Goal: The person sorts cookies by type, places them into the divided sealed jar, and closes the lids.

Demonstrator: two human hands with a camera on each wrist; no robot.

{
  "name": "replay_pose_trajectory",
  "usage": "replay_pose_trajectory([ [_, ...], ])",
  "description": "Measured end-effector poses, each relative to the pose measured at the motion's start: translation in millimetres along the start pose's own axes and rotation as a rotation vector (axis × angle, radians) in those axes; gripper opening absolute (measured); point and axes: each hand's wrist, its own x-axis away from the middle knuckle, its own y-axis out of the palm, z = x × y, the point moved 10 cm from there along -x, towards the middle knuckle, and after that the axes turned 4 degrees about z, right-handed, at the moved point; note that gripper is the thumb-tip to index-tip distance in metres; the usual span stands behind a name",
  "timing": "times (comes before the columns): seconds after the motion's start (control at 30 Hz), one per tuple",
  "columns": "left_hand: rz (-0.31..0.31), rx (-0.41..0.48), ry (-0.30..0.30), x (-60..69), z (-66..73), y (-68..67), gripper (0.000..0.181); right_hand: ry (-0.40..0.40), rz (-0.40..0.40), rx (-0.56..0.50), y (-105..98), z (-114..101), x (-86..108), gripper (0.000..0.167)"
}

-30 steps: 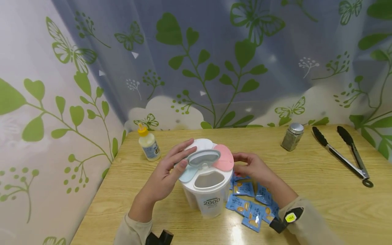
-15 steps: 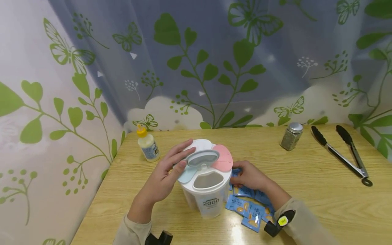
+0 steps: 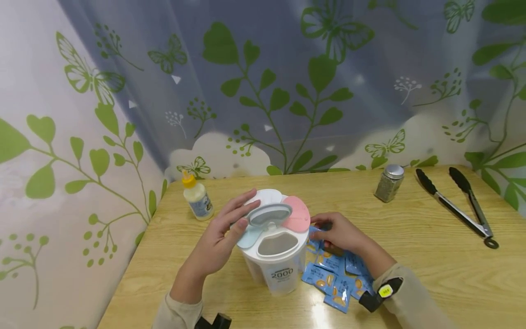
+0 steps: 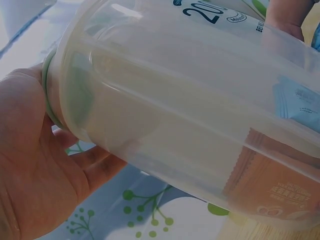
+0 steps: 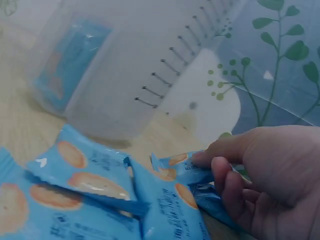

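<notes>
A clear storage canister (image 3: 282, 278) stands upright on the table, its white top split into pink, pale blue, white and grey lids. The grey lid (image 3: 270, 214) is raised over an opening. My left hand (image 3: 219, 242) rests on the top's left side, fingers stretched across it. Through the wall, the left wrist view shows an orange packet (image 4: 275, 185) and a light-blue packet (image 4: 300, 102) inside. My right hand (image 3: 339, 233), beside the canister, pinches a blue snack packet (image 5: 182, 167) between thumb and fingers. More blue snack packets (image 3: 320, 276) lie in a loose pile under and before it.
At the back left stands a yellow-capped squeeze bottle (image 3: 198, 198). A spice jar (image 3: 389, 183) with a silver lid is at the back right, and black-tipped tongs (image 3: 460, 210) lie spread beside it. A patterned curtain (image 3: 263, 91) borders the wooden table (image 3: 431, 274).
My right hand has come down from the canister's side onto the blue packets and now pinches one. The left hand has stayed on the canister's top.
</notes>
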Motion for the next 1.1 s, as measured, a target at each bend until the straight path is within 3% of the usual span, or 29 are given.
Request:
replay_pose_trajectory([
  [0.23, 0.005, -0.002, -0.001, 0.4, -0.8, -0.3, 0.04, 0.062, 0.0, -0.106, -9, -1, -0.7, 0.041],
  [0.47, 0.003, 0.003, -0.006, 0.2, -1.2, 0.1, 0.04, 0.008, -0.024, -0.208, -26, -27, 9.0, 0.041],
  [0.63, -0.005, 0.014, -0.011, -0.7, 1.2, 0.4, 0.04, -0.114, -0.008, -0.318, -47, -56, 23.2, 0.025],
  [0.8, -0.008, 0.015, -0.016, -1.4, 1.8, 0.4, 0.04, -0.275, -0.023, -0.445, -62, -92, 42.3, 0.034],
  [1.1, 0.001, 0.014, -0.012, -0.3, 1.2, 0.7, 0.041, -0.45, -0.07, -0.618, -53, -141, 67.8, 0.04],
])
